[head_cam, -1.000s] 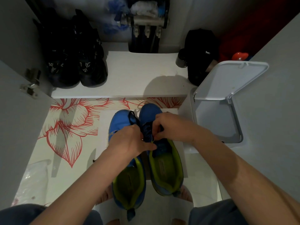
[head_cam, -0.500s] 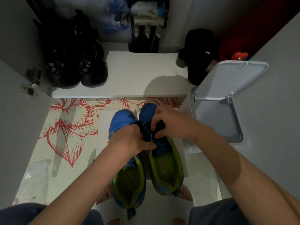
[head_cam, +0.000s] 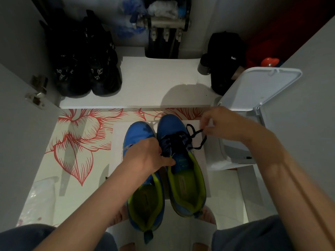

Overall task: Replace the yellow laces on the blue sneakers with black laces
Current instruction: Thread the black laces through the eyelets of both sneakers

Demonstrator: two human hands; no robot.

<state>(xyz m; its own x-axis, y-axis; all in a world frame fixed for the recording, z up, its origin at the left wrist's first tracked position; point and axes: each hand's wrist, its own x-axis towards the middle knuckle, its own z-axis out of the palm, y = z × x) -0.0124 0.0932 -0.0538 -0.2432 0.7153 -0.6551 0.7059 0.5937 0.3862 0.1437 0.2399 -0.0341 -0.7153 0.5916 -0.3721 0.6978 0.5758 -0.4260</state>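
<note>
Two blue sneakers with lime-green lining stand side by side on the floor, toes pointing away from me. The right sneaker [head_cam: 181, 160] carries a black lace [head_cam: 194, 134] across its upper eyelets. My right hand [head_cam: 223, 125] pinches that lace and holds it out to the right of the shoe, a loop hanging loose below. My left hand [head_cam: 145, 156] grips the right sneaker's eyelet edge near the tongue and lies over the left sneaker [head_cam: 143, 189], hiding its lacing area. No yellow lace is visible.
A white pedal bin [head_cam: 257, 87] with its lid raised stands just right of the shoes. On the white shelf [head_cam: 154, 84] behind are black shoes [head_cam: 87, 69] at left and a black bag [head_cam: 226, 58] at right. A floral mat [head_cam: 76, 145] covers the floor at left.
My right hand has drawn away from the shoe's tongue to the right, pulling the black lace out with it. My left hand stays on the eyelet edge.
</note>
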